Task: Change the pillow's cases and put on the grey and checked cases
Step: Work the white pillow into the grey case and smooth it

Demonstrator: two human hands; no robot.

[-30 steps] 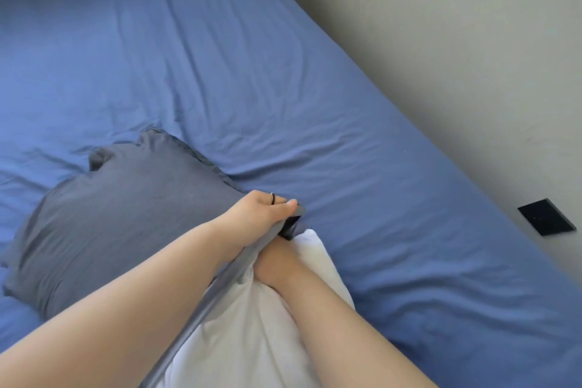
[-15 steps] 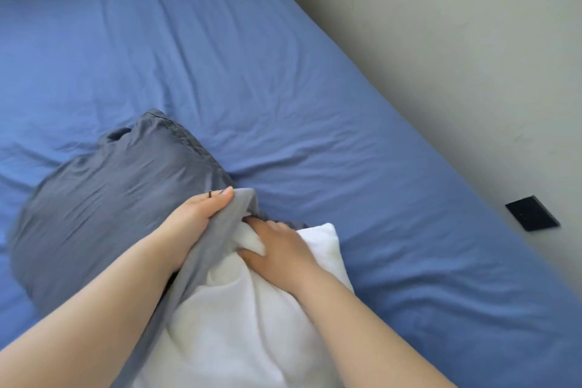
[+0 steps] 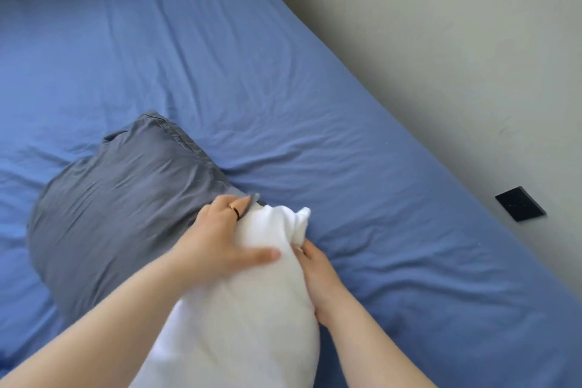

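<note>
Head view, the only 1 we have, looking steeply down. The white pillow (image 3: 245, 309) rises from the bottom edge of the frame, bare, 1 soft corner poking up at its far end. The left hand (image 3: 226, 242) lies over the white pillow's left shoulder: thumb straight and flat across the white cloth, a ring (image 3: 234, 211) on 1 finger, fingers bent down right where grey cloth meets white. That grip is smeared by motion (pinching the grey hem, the pillow, or nothing: I cannot tell). The right hand (image 3: 318, 274) is on the white pillow's right flank, just below the poking corner, and its grip is clamped: fingers curled in, fingertips dug into the white cloth. Left of the white pillow and touching it, the grey case (image 3: 119, 208) lies on the blue sheet (image 3: 283, 72), plump and wrinkled, its stitched hem running down toward the white pillow's far end. How much of the white pillow sits inside it I cannot tell; the left hand covers the join. The blue sheet spreads creased beyond the white pillow. Right of the white pillow, well apart, the pale wall (image 3: 441, 41) runs alongside the blue sheet, a small black square plate (image 3: 520, 203) on it.
</note>
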